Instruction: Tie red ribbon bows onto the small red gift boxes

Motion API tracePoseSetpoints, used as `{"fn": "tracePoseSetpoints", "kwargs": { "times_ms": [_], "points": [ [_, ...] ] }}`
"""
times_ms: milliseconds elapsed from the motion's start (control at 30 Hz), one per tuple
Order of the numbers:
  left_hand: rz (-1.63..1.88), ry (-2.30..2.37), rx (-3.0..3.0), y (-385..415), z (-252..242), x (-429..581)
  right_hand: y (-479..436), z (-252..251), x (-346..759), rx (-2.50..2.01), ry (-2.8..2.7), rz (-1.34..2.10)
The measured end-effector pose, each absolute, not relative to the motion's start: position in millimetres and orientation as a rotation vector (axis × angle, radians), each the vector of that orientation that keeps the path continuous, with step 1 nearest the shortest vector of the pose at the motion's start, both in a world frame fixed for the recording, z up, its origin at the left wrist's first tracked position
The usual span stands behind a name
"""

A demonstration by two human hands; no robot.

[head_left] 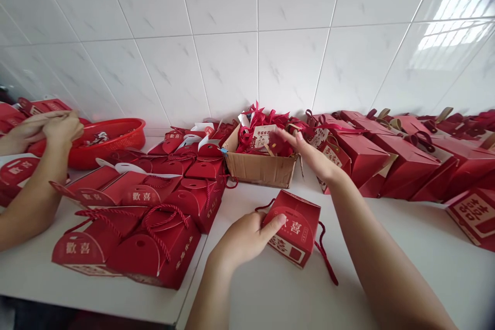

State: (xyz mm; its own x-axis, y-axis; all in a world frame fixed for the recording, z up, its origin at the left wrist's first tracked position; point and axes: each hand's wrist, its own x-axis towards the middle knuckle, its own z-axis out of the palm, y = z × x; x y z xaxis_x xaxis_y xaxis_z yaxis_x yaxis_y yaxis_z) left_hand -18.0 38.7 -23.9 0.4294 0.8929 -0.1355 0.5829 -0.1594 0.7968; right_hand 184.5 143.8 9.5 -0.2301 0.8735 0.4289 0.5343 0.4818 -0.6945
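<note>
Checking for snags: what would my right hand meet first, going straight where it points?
Your right hand would probably meet the printed card among red ribbons in the cardboard box, though depth is unclear.

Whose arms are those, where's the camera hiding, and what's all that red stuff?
There's no robot here, just a person working with bare hands. The camera sits on that person's head, so you see roughly what they see, looking forward and down. The left hand holds a small red box with a twisted cord. The right hand stretches, fingers out, to the cardboard carton of red ribbons. On the white table, more red boxes stand to the left and red bags to the right. At the far left, another person's hands are by a red basin.
</note>
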Motion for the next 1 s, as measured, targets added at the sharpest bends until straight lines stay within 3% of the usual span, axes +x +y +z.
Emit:
{"fn": "tracePoseSetpoints", "kwargs": {
  "times_ms": [200, 367, 667, 1000],
  "points": [
    [0.473, 1.275, 1.861, 38.9, -25.8, -18.9, 164.4, -11.8, 175.1, -1.582, -1.860, 0.198],
    [0.464, 1.277, 1.863, 39.5, -27.0, -20.0, 164.5, -9.0, 170.6, -1.777, -1.905, 0.129],
    [0.442, 1.254, 1.864, 41.1, -26.2, -20.3, 166.2, -4.2, 177.2, -1.818, -2.016, 0.047],
    [0.464, 1.247, 1.856, 39.5, -24.6, -20.6, 171.2, -8.8, 181.6, -1.591, -1.965, 0.229]
  ]
}}
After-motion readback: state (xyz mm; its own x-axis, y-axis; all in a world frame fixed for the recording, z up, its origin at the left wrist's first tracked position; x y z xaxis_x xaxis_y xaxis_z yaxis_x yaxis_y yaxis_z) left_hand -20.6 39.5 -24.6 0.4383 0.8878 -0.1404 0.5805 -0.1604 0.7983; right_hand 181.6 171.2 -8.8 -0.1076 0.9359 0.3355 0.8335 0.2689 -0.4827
